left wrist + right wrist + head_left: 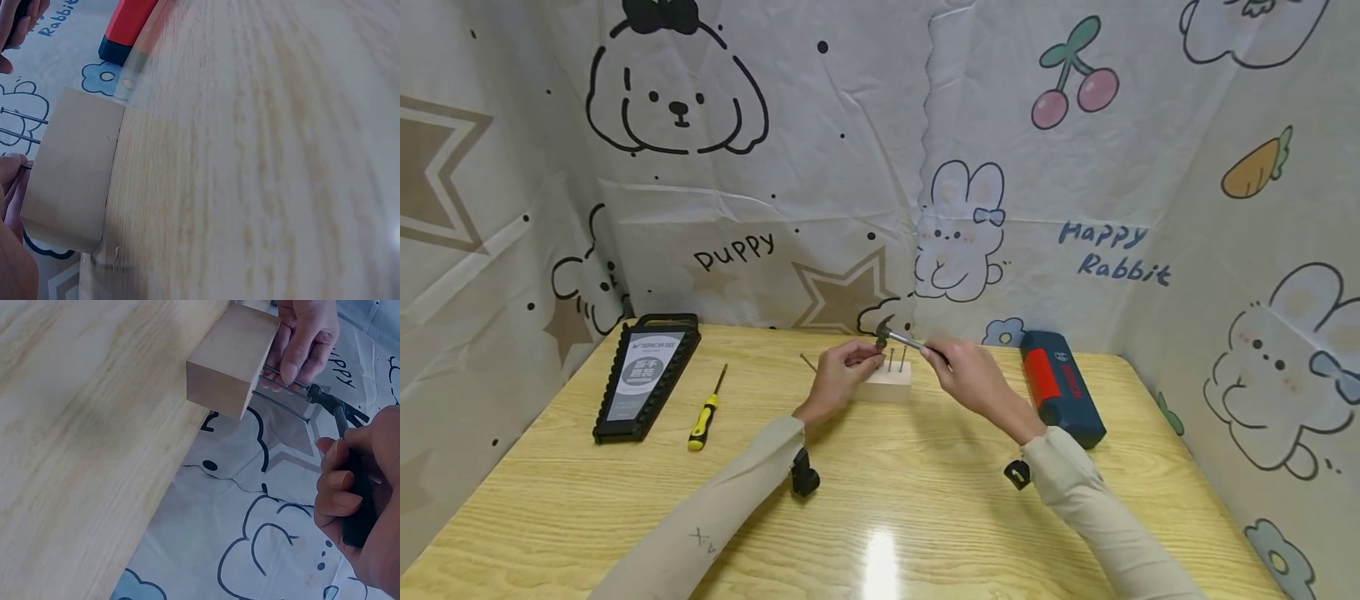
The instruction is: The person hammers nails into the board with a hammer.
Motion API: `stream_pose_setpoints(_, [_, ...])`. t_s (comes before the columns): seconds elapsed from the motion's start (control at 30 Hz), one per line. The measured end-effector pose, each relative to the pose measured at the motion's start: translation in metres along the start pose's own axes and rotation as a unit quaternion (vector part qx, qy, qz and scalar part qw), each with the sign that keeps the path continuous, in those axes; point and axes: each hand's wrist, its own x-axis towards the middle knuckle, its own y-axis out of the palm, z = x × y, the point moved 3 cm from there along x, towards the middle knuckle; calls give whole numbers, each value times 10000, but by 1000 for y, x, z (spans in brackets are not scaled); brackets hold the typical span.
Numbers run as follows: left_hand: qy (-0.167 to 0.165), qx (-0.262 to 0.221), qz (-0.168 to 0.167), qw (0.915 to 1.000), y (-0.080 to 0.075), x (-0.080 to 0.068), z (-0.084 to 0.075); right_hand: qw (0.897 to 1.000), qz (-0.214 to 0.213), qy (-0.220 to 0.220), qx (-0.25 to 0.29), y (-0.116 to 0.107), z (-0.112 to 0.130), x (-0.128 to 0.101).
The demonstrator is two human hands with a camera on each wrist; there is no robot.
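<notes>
My right hand (973, 377) grips a claw hammer (908, 340) by its black handle. The hammer's head (317, 395) is over the wooden block (886, 387), right by my left fingers. With thumb and fingertips my left hand (838, 379) pinches a nail (27, 166) at the block's top; most of that nail is hidden by the fingers. Two more nails (902, 360) stand upright in the block, to the right of the pinched one. In the right wrist view the left hand (309, 337) is close against the block's top face.
Another nail (807, 362) lies on the table left of the block. Further left are a yellow-black screwdriver (703, 421) and a black wrench rack (646, 375). A blue-red Bosch case (1062, 387) lies at the right. A printed cloth (850, 192) hangs behind the table.
</notes>
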Motion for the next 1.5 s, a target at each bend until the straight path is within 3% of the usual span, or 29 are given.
stream_pose_setpoints(0.1, [-46,-14,2,10000,0,0,0,9999,-106,-38,118,-7,0,3])
stream_pose_setpoints(0.2, [-74,-44,34,10000,0,0,-1,9977,-527,-200,365,-18,2,6])
stream_pose_setpoints(0.33, [-42,-54,67,10000,0,0,0,9862,-1310,-347,950,-29,3,10])
stream_pose_setpoints(0.43, [-3,-68,69,10000,0,-1,0,9779,-1586,-258,1336,-26,2,9])
stream_pose_setpoints(0.5, [3,-98,71,9999,0,-1,0,9810,-1388,-128,1352,-18,1,6])
stream_pose_setpoints(0.6, [-4,-105,77,9999,1,0,0,9932,-701,17,926,-4,1,1])
stream_pose_setpoints(0.7, [-18,-42,64,10000,2,0,0,9986,-254,57,451,3,1,-2])
stream_pose_setpoints(0.9, [-46,-40,35,10000,0,0,-2,9985,-341,90,429,-1,4,-1])
stream_pose_setpoints(1.2, [-186,-150,144,9996,-3,-3,-3,9976,-290,522,345,4,-5,-5])
stream_pose_setpoints(1.33, [-288,-97,48,9995,-13,-4,-17,9971,-384,582,299,5,-9,-8])
stream_pose_setpoints(1.5, [-389,570,-336,9970,-38,3,-25,9949,-506,764,417,5,-14,-8])
